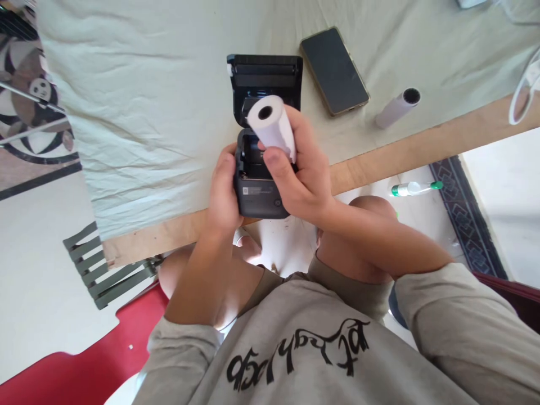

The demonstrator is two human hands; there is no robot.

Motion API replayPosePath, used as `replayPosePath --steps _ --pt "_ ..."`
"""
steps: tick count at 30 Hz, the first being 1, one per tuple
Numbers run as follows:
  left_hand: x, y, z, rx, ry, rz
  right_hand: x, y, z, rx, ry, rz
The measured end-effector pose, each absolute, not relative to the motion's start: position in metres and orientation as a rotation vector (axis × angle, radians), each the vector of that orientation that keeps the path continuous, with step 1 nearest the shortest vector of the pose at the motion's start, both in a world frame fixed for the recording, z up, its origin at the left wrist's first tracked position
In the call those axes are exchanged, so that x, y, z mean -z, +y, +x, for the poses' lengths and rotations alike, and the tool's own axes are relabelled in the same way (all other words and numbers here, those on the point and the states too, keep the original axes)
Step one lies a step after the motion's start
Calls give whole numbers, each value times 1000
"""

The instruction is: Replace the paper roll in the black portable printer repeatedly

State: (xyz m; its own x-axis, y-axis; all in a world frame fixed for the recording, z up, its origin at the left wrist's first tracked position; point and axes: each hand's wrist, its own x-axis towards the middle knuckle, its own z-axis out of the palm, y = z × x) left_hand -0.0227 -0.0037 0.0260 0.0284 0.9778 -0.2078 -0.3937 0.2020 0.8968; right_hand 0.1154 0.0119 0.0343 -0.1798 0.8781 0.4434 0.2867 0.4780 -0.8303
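A small black printer (259,197) sits at the near edge of the table with its lid (265,76) flipped open toward the far side. My left hand (223,188) grips the printer's left side, thumb on its top edge. My right hand (301,169) holds a white paper roll (272,125) just above the open paper bay, its hollow core facing up toward me. The bay itself is mostly hidden behind the roll and my fingers.
A dark phone (334,70) lies face up to the right of the printer. A thinner paper roll (397,107) lies further right on the pale cloth (147,101). The table's wooden edge (422,149) runs close to my knees. A green-capped bottle (415,188) lies on the floor.
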Motion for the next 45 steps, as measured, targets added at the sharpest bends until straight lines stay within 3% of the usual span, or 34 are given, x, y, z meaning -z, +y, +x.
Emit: replayPosePath --steps 9,17,32,37,45 --pt "-16 6 -27 -1321 967 627 -46 37 101 -724 -1785 -891" --pt "-10 -2 -27 -1298 972 627 -32 44 141 -321 -2097 -976" --pt "-13 -4 -24 -1234 1083 657 -28 48 149 -180 -2216 -1005" --pt "-16 -1 -24 -1298 1010 623 -33 45 149 -68 -2149 -727" --pt "-15 -5 -30 -1255 1034 658 -34 37 151 -261 -2123 -482"
